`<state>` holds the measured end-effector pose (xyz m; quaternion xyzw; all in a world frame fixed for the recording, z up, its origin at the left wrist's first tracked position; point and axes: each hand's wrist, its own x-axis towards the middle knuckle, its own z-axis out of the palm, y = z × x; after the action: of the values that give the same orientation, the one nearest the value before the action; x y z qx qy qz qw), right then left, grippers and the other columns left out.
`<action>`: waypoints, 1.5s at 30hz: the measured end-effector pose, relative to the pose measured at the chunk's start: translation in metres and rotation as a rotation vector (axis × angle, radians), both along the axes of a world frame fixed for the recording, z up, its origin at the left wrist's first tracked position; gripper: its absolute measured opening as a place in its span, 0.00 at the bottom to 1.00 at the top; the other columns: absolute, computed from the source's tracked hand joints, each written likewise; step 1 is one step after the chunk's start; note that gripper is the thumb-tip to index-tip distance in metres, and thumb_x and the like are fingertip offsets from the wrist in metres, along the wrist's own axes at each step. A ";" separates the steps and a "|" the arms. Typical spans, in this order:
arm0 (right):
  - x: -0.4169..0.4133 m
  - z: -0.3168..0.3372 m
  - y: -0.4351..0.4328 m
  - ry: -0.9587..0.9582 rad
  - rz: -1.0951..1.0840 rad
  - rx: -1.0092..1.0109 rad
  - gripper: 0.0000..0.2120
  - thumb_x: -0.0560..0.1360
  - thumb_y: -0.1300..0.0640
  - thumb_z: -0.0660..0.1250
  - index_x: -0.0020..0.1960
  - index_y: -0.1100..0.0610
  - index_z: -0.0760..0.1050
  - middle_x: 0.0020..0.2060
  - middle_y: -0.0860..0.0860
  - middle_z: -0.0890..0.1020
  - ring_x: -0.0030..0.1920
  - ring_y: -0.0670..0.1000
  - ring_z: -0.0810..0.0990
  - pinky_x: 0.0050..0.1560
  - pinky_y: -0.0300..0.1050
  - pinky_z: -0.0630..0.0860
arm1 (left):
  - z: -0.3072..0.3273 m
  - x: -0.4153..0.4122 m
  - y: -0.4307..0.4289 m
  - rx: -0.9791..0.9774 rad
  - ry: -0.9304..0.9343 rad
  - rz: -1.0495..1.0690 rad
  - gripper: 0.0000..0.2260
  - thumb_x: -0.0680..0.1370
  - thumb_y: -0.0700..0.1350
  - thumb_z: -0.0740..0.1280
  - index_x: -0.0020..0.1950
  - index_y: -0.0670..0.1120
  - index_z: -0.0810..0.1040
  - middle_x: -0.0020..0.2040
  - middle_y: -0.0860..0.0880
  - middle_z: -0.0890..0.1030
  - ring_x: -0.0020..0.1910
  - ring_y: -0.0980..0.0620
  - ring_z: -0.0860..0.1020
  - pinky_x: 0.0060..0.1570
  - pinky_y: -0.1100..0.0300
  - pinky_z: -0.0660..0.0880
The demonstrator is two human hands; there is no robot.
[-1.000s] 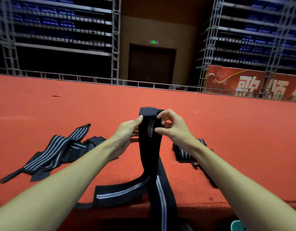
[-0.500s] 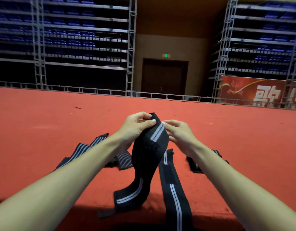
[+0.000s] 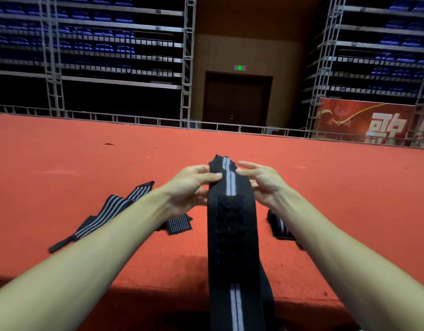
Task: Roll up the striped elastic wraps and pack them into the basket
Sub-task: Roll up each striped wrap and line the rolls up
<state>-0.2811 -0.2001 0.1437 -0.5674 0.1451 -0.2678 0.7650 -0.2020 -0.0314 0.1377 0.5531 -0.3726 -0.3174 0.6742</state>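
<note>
Carpet point(image 3: 86, 168), red, runs ahead to twelve o'clock, and no basket shows on it. The held wrap point(image 3: 231, 223) stands up the middle of the view, its top end at the hands and its length dropping to six o'clock past the bottom edge, with a rough fastening patch facing the person. A long loose wrap point(image 3: 115, 209) lies at eight o'clock. The left hand point(image 3: 189, 187) pinches the top end, thumb in front and fingers behind. The right hand point(image 3: 263, 185) spreads its fingers nearly straight, one tip touching the wrap's right edge; whether it grips I cannot tell. A short wrap point(image 3: 178, 224) lies at seven o'clock, and another wrap point(image 3: 279, 226) at four. The roll looks barely begun, so I would fold the top end over tightly, keep the edges square and the hanging length taut
</note>
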 end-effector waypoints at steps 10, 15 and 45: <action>0.062 -0.051 -0.045 0.102 -0.141 -0.261 0.06 0.74 0.70 0.68 0.48 0.61 0.78 0.46 0.58 0.81 0.43 0.52 0.81 0.47 0.43 0.80 | -0.094 0.053 -0.059 0.170 -0.114 0.247 0.04 0.78 0.39 0.66 0.52 0.44 0.76 0.43 0.47 0.82 0.41 0.51 0.81 0.34 0.58 0.77; 0.109 -0.082 -0.076 0.198 -0.161 -0.394 0.07 0.73 0.70 0.69 0.49 0.61 0.78 0.46 0.55 0.81 0.46 0.53 0.80 0.42 0.40 0.79 | -0.133 0.097 -0.100 0.150 -0.107 0.376 0.03 0.78 0.42 0.65 0.51 0.46 0.76 0.44 0.49 0.84 0.44 0.52 0.82 0.49 0.49 0.78; 0.164 -0.214 -0.136 0.275 -0.271 -1.023 0.03 0.70 0.57 0.74 0.45 0.52 0.84 0.41 0.45 0.81 0.43 0.42 0.78 0.45 0.26 0.68 | -0.204 0.177 -0.174 0.086 -0.321 0.484 0.17 0.72 0.34 0.72 0.54 0.52 0.77 0.39 0.53 0.84 0.46 0.58 0.81 0.54 0.65 0.72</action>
<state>-0.1167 -0.3366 -0.0700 -0.8732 0.1668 -0.3236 0.3240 -0.0252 -0.2051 -0.0665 0.6972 -0.3179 -0.0712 0.6386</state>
